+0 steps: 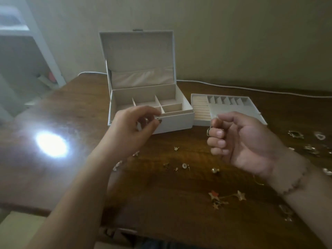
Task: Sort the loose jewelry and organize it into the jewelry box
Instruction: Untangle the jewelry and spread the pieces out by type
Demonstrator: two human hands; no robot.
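Jewelry box [152, 112] sits open mid-desk [80, 108], its tray [228, 108] lifted out just to its right. My left hand [133, 126] pinches something tiny at the box's front edge, can't tell what. My right hand [240, 139] is curled round a ring [209, 131]. Loose gold bits [226, 196] lie scattered nearer me.

We found the jewelry box [150, 112] behind our left hand [136, 126]; the tray [228, 108] lay behind our right hand [240, 139].
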